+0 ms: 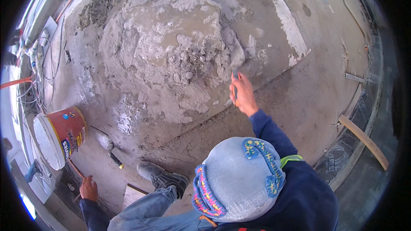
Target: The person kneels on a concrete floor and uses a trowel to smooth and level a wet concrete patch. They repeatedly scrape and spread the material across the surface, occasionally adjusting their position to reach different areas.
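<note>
Head view: we see the right hand [244, 94] with its fingers closed around the handle of a trowel [237, 57], its blade at the right edge of a wet grey mound [187, 72]; cloudy water [190, 25] pools on the mound's far part. At near left, the left hand [88, 188] lies near a red bucket [69, 125]; we cannot tell whether its fingers hold anything. We judge the step to be working this edge; the next move calls for a low, steady blade.

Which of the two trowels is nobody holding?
The floor trowel, lying beside the red-and-white bucket, with a yellow end on its dark handle; the other trowel is gripped in the right hand.
</note>
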